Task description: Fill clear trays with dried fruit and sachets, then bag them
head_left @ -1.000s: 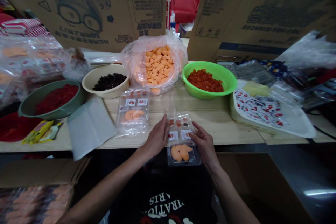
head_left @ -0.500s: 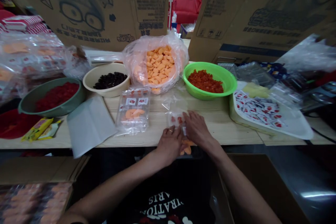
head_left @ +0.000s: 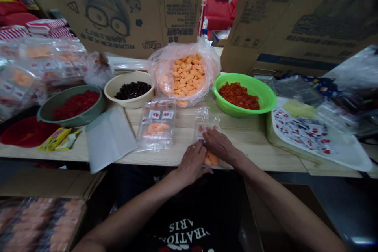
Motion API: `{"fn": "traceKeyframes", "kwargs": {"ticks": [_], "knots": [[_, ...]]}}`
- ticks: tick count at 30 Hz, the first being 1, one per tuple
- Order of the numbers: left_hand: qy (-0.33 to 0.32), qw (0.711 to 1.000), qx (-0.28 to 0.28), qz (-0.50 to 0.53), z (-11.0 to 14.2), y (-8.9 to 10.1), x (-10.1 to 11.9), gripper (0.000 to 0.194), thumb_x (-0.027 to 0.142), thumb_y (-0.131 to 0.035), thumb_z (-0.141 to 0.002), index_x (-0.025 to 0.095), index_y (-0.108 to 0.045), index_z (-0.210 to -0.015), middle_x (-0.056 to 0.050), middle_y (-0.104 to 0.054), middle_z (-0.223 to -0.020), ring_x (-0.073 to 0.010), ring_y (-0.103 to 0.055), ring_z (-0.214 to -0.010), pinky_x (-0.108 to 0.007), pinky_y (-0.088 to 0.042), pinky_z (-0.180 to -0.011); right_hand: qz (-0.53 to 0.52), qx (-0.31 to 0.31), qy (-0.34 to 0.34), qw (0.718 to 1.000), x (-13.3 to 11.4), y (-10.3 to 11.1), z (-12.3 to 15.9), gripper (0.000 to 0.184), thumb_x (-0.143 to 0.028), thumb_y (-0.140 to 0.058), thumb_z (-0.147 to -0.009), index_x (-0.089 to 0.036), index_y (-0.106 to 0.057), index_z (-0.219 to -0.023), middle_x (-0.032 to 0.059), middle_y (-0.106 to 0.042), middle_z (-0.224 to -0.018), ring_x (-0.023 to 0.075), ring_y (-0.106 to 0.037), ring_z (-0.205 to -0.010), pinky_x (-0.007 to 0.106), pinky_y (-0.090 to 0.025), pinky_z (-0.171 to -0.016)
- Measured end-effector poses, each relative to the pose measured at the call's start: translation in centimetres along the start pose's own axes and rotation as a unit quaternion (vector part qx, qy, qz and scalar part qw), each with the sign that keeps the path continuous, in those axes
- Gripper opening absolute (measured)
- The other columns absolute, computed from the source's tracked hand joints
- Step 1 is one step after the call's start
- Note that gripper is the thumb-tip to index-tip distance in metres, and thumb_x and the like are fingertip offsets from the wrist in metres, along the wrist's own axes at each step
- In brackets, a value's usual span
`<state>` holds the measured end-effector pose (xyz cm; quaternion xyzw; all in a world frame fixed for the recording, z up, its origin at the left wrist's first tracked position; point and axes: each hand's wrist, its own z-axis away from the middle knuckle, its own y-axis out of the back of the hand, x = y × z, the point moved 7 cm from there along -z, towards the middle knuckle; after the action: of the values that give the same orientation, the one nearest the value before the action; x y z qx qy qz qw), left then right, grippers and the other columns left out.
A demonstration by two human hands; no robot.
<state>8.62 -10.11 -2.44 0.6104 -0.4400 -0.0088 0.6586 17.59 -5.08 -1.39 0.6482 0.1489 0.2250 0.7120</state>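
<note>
**Cardboard sheets** (head_left: 103, 12) stand upright beyond my hands, apparently screening the work area. **Wooden bench** (head_left: 251, 151) runs beneath my hands, giving me one flat surface to work on.

**Clear plastic bag of orange pieces** (head_left: 184, 73): open, straight ahead, its mouth folded back, it seems for easy reach. **White tray of red-and-white sachets** (head_left: 348, 157): to my right. **Green basin of diced red-orange fruit** (head_left: 265, 98): ahead and right. **Grey-green bowl of dark red pieces** (head_left: 71, 120): ahead and left. **Cream bowl of black fruit** (head_left: 108, 86): ahead and left, beside the bag. Each food has its own vessel, likely to keep the kinds apart.

**Packed plastic tray** (head_left: 156, 126): flat, just left of my hands, with orange slices inside.

**Clear plastic tray** (head_left: 208, 126): directly under my hands, on the bench. **Orange slices** (head_left: 211, 160): at its near end.

**Right hand** (head_left: 220, 145): fingers close together, lying across the tray. **Left hand** (head_left: 191, 164): narrow, at the tray's near side, touching the right hand. I cannot tell whether either grips.
</note>
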Motion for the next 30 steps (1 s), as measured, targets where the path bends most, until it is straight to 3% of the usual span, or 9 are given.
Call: {"fn": "traceKeyframes", "kwargs": {"ticks": [4, 7, 11, 14, 19, 21, 23, 27, 30], "knots": [[0.039, 0.995, 0.069, 0.065, -0.7, -0.2, -1.0, 0.09, 0.035, -0.098, -0.053, 0.019, -0.043, -0.123, -0.014, -0.054, -0.123, -0.0346, -0.057, -0.117, -0.054, -0.05, -0.098, -0.04, -0.031, 0.009, 0.999, -1.1, -0.2, 2.4, 0.024, -0.015, -0.045, -0.1, -0.014, -0.061, -0.118, 0.0144, -0.065, -0.11, 0.0255, -0.061, -0.099, 0.033, -0.049, -0.082], [0.032, 0.989, 0.114, 0.092, -0.6, -0.4, -1.0, 0.108, 0.038, -0.101, -0.043, 0.02, -0.038, -0.13, -0.018, -0.046, -0.133, -0.0396, -0.048, -0.128, -0.06, -0.043, -0.104, -0.064, -0.025, -0.007, 0.998, -1.3, 0.2, 3.9, 0.022, -0.016, -0.052, -0.097, -0.014, -0.062, -0.117, 0.0133, -0.066, -0.109, 0.0258, -0.062, -0.1, 0.034, -0.048, -0.084], [-0.022, 0.991, 0.057, 0.117, -0.4, -1.0, -0.8, 0.124, 0.053, -0.1, -0.034, 0.021, -0.034, -0.134, -0.022, -0.039, -0.143, -0.0451, -0.039, -0.136, -0.065, -0.036, -0.108, -0.1, 0.006, -0.085, 0.991, -0.5, 0.1, 5.1, 0.025, -0.012, -0.053, -0.093, -0.015, -0.061, -0.116, 0.0116, -0.065, -0.105, 0.0242, -0.063, -0.095, 0.031, -0.048, -0.078], [-0.044, 0.991, 0.022, 0.123, -0.3, -1.1, -0.9, 0.104, 0.048, -0.097, -0.047, 0.021, -0.038, -0.128, -0.018, -0.043, -0.14, -0.0404, -0.043, -0.132, -0.06, -0.04, -0.104, -0.129, 0.018, -0.103, 0.986, -0.9, -0.2, 5.6, 0.03, -0.009, -0.055, -0.089, -0.016, -0.06, -0.118, 0.0104, -0.066, -0.104, 0.0235, -0.064, -0.094, 0.03, -0.047, -0.076], [0.061, 0.99, 0.107, 0.069, -1.1, -0.3, -2.2, 0.035, 0.014, -0.072, -0.068, 0.02, -0.047, -0.092, -0.007, -0.057, -0.101, -0.025, -0.054, -0.095, -0.042, -0.046, -0.084, -0.167, 0.04, -0.037, 0.984, -4.1, 0.1, 6.3, 0.032, 0.001, -0.054, -0.078, -0.014, -0.062, -0.106, 0.0101, -0.067, -0.099, 0.0224, -0.063, -0.09, 0.03, -0.047, -0.077], [0.088, 0.988, 0.119, 0.04, -1.4, -0.1, -2.1, 0.02, 0.008, -0.06, -0.074, 0.02, -0.048, -0.083, -0.005, -0.055, -0.089, -0.0231, -0.052, -0.086, -0.04, -0.045, -0.08, -0.174, 0.066, -0.015, 0.982, -4.7, 0.7, 6.8, 0.029, 0.003, -0.049, -0.076, -0.015, -0.061, -0.095, 0.0092, -0.066, -0.093, 0.0216, -0.062, -0.085, 0.029, -0.048, -0.074], [0.068, 0.991, 0.112, 0.025, -1.4, 0.1, -1.4, 0.017, 0.009, -0.058, -0.075, 0.019, -0.054, -0.088, -0.008, -0.058, -0.097, -0.0255, -0.053, -0.093, -0.043, -0.044, -0.084, -0.191, 0.109, -0.014, 0.975, -4.4, 1.3, 7.3, 0.027, 0.003, -0.047, -0.076, -0.016, -0.06, -0.091, 0.0083, -0.065, -0.089, 0.0203, -0.06, -0.081, 0.029, -0.048, -0.071], [-0.069, 0.995, 0.051, 0.049, -0.7, 0.0, 0.5, 0.057, 0.021, -0.073, -0.072, 0.02, -0.054, -0.126, -0.014, -0.053, -0.138, -0.0336, -0.045, -0.128, -0.052, -0.038, -0.103, -0.229, 0.182, -0.056, 0.955, -2.7, 1.4, 8.1, 0.033, 0.002, -0.046, -0.078, -0.016, -0.059, -0.103, 0.0094, -0.065, -0.1, 0.0192, -0.061, -0.089, 0.028, -0.051, -0.079], [-0.105, 0.991, 0.041, 0.076, -0.4, -0.1, 0.3, 0.036, 0.018, -0.066, -0.083, 0.022, -0.06, -0.119, -0.01, -0.06, -0.134, -0.0277, -0.051, -0.124, -0.047, -0.04, -0.103, -0.215, 0.179, -0.09, 0.956, -2.7, 0.2, 8.3, 0.036, 0.001, -0.046, -0.079, -0.015, -0.058, -0.108, 0.0101, -0.064, -0.1, 0.0205, -0.061, -0.089, 0.03, -0.053, -0.078]]}}
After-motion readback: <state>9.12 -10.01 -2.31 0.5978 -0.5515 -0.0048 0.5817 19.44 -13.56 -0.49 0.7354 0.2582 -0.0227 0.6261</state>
